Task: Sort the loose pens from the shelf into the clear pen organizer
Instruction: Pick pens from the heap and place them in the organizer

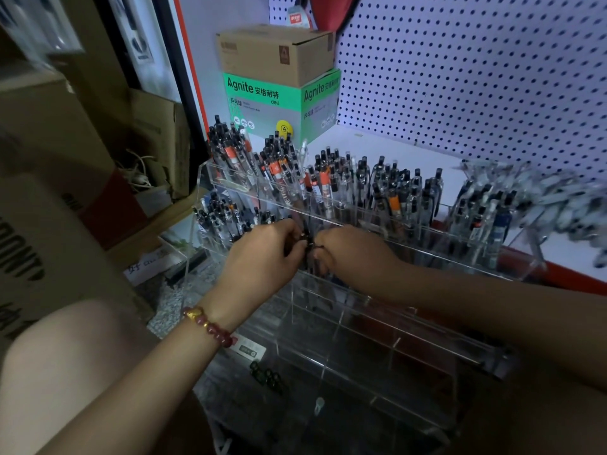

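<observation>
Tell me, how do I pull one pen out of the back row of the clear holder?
Pinch its black top end and come straight down from above. The pens stand nearly upright and crowded together. Their lower halves sit behind the wall of the clear pen organizer, so only the tops are free to reach.

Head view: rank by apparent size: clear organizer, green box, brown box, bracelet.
1. clear organizer, by far
2. green box and brown box: look about alike, no ranking
3. bracelet, smallest despite being nearest
</observation>
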Tool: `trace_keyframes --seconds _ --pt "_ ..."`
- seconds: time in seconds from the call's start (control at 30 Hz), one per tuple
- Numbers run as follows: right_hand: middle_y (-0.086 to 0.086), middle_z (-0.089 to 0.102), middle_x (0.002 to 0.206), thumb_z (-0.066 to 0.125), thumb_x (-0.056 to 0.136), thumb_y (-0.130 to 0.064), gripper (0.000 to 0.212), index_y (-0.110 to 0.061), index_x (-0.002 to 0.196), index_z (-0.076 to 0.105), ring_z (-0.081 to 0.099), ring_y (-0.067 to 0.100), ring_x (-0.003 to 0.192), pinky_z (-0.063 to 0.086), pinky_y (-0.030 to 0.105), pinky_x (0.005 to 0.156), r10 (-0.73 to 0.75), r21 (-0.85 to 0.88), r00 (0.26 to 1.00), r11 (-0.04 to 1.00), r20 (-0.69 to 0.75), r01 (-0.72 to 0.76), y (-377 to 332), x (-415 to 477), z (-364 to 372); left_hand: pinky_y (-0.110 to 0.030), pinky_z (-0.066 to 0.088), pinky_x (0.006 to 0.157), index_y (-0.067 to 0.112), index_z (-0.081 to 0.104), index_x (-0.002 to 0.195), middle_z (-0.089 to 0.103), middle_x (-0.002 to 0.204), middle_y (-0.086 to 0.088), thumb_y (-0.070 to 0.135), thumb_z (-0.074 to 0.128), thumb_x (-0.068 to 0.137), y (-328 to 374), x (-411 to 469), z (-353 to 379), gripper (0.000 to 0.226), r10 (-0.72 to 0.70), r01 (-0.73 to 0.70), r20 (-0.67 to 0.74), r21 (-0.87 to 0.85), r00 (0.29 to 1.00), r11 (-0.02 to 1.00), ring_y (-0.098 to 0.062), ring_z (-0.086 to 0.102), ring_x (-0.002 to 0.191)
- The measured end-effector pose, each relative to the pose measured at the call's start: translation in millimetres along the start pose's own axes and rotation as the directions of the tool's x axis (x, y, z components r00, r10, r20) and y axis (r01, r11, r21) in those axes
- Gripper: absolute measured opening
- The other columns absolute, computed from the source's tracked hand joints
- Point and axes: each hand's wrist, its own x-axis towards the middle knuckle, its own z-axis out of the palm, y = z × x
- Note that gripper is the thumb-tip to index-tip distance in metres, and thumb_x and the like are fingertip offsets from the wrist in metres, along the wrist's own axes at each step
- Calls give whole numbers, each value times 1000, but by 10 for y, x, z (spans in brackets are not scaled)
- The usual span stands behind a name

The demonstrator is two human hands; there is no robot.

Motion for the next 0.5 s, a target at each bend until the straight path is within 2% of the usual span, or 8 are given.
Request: trace_keyframes --seconds 0.07,0.13,0.27,0.4,0.5 --pt "2 54 78 42 99 -17 16 -15 86 49 50 21 68 38 30 57 -18 -124 999 992 -35 13 -31 -10 -23 -29 42 51 20 57 93 61 76 3 37 55 92 7 -2 7 16 1 -1 6 -8 1000 1000 -17 59 67" --pt "0 49 75 41 99 -17 14 -16 86 46 47 21 67 33 30 55 -42 -138 998 990 -49 35 -40 -9 -17 -33 49 55 21 57 94 61 76 3 41 57 91 11 -1 14 20 0 0 -2 -7 1000 1000 -17 59 67" --pt "2 58 86 46 98 -27 19 -13 95 58 58 23 83 33 29 62 -58 7 996 998 -65 58 -20 -18 16 -39 54 60 22 55 99 66 79 3 29 64 89 -23 35 27 15 -25 23 -16 -131 1000 991 -18 63 68" --pt "4 62 94 44 100 -31 23 -13 103 58 61 22 89 38 30 66 -91 -139 994 987 -67 81 -42 -41 -6 -40 55 61 20 57 88 66 74 3 13 68 85 -75 57 69 13 -24 24 2 -101 1000 995 -17 65 66" --pt "3 64 93 43 101 -31 24 -16 103 61 62 21 83 44 30 66 -101 -122 988 989 -119 86 -31 -65 -115 -40 55 63 19 59 89 67 75 2 15 70 84 -77 60 67 13 -33 34 8 -107 999 994 -17 65 68"
